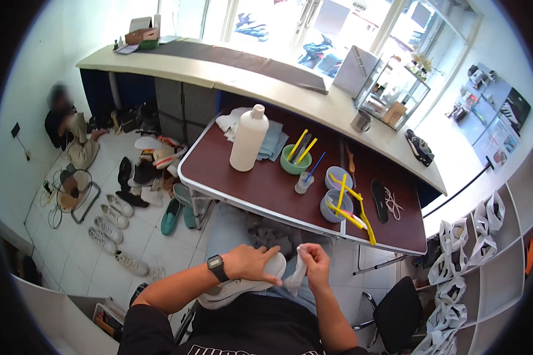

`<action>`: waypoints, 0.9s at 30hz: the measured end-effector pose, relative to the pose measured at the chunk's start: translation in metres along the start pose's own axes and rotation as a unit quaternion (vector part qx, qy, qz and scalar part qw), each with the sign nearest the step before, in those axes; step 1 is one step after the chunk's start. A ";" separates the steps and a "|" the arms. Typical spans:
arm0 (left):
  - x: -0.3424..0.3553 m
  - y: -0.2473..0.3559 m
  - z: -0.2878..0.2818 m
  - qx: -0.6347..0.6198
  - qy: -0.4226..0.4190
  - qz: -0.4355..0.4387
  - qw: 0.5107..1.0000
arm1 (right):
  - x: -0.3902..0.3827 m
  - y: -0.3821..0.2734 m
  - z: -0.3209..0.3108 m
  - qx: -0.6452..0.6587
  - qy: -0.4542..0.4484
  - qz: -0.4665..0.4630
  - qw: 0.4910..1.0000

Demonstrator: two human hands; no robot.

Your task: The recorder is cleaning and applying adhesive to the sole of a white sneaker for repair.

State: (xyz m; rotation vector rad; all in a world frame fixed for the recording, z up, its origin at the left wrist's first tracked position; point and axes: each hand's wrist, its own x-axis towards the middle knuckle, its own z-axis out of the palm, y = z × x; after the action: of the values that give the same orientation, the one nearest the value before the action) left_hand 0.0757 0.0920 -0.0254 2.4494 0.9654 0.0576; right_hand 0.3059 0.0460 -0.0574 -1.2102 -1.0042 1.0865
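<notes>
My left hand [251, 263] grips a white shoe [231, 291] on my lap, fingers over it. Just to its right, my right hand [315, 260] pinches a crumpled white cloth [296, 272] that hangs down. Above them stands the brown table [272, 194] holding a white bottle [249, 144], pale blue cloths [272, 139], a green cup of yellow-handled tools [296, 161], a small jar [304, 183] with a blue stick, two buckets [333, 207] with yellow tools, and a dark insole [380, 201] beside laces [391, 202].
At left, several shoes [118, 228] line the tiled floor and a person [71, 127] sits by the wall. A long counter [213, 62] runs behind the table. Right of me are a black chair [398, 307] and shelves [499, 278] with white bags.
</notes>
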 end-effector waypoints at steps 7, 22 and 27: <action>-0.017 -0.002 0.013 0.111 -0.087 -0.022 0.990 | -0.022 0.028 -0.021 0.003 0.051 0.017 0.999; -0.003 -0.038 -0.078 -0.061 0.141 -0.007 0.988 | -0.025 0.058 -0.023 0.035 0.051 0.064 0.996; 0.063 -0.118 -0.121 -0.102 0.626 -0.036 0.772 | -0.024 0.066 -0.019 0.016 0.053 0.077 0.995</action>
State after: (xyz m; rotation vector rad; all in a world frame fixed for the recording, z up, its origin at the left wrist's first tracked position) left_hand 0.0227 0.2597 0.0159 1.9416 1.3943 1.8337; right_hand 0.3138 0.0205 -0.1257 -1.3221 -0.8192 1.1421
